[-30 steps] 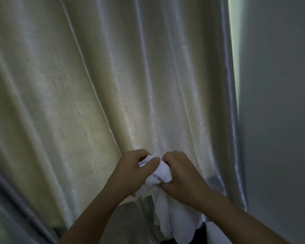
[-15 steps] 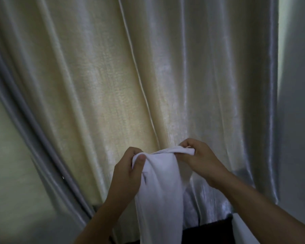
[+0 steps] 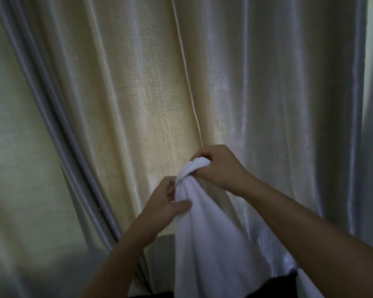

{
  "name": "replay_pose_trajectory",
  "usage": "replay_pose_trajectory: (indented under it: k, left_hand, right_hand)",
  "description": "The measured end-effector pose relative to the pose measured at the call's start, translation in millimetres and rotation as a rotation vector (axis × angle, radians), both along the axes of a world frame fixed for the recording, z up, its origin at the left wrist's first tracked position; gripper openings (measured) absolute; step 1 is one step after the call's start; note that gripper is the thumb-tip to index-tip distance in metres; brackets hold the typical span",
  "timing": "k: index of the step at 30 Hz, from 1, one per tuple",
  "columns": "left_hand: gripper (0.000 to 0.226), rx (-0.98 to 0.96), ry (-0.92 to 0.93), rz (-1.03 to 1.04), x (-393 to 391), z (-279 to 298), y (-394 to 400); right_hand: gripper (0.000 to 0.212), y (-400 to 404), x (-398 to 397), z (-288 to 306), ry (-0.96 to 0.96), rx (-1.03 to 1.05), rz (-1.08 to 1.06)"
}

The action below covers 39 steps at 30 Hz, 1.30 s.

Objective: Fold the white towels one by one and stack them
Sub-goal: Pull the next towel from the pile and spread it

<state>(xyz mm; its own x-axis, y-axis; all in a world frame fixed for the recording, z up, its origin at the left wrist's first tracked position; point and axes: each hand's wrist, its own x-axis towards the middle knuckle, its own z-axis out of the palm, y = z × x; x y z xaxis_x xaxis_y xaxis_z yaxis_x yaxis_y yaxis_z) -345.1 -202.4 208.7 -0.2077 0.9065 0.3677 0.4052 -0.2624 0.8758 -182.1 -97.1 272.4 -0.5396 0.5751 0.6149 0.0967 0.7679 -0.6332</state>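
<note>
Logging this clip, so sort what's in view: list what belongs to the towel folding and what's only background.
Part of the job:
- white towel, hanging bunched
- left hand, pinching it lower down
- right hand, holding its top

Just background:
- curtain
- dark surface at the bottom

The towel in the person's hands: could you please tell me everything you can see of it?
The towel is plain white, soft cloth, unfolded and bunched. It hangs in the air before the curtain, with long loose folds running down out of the frame's bottom edge. Its top is twisted into a thick roll, which the right hand grips from above. The left hand pinches it just below, on its left side. No hem, label or pattern shows.
</note>
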Motion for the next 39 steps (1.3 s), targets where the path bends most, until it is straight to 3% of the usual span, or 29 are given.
replay_pose_trajectory:
  k: [2, 6, 10, 11, 13, 15, 18, 21, 24, 28, 32, 36, 39]
  left_hand:
    - [0.049, 0.029, -0.104, -0.062, 9, 14, 3]
    - [0.029, 0.15, 0.287, 0.176, 20, 27, 16]
    - [0.007, 0.236, 0.443, 0.166, 22, 30, 25]
    - [0.008, 0.258, 0.435, 0.169, 24, 31, 27]
    - [0.012, 0.293, 0.347, 0.216, 27, 32, 31]
    - [0.017, 0.313, 0.225, 0.3, 30, 33, 34]
    - [0.036, 0.303, 0.025, 0.367, 30, 38, 35]
    - [0.038, 0.341, -0.066, 0.405, 21, 45, 33]
    - [0.039, 0.369, -0.045, 0.477, 4, 52, 27]
    - [0.039, 0.358, 0.07, 0.57, -26, 56, 18]
    - [0.029, 0.25, 0.029, 0.608, -61, 54, 6]
    - [0.014, 0.137, 0.109, 0.545, -93, 50, -13]
    - [0.015, 0.096, 0.022, 0.491, -113, 53, -24]
  right_hand:
    - [0.009, -1, -7, 3, -0.113, 0.07, -0.024]
    - [0.013, 5, -5, 0, -0.106, 0.049, -0.045]
    - [0.017, 14, 16, -13, -0.025, -0.13, 0.025]
    - [0.015, 16, 22, -18, -0.006, -0.251, 0.101]
    - [0.038, 21, 35, -31, -0.062, -0.452, 0.23]
    - [0.05, 24, 43, -52, -0.225, -0.511, 0.289]
    - [0.042, 22, 45, -95, -0.403, -0.549, 0.29]
    - [0.026, 29, 46, -132, -0.404, -0.607, 0.205]
    - [0.021, 39, 53, -146, -0.324, -0.683, 0.141]
    - [0.028, 54, 52, -136, 0.062, -0.804, 0.131]
    - [0.021, 72, 45, -100, 0.376, -0.865, 0.134]
    - [0.018, 85, 35, -59, 0.455, -0.776, 0.143]
    - [0.017, 89, 30, -38, 0.417, -0.652, 0.122]
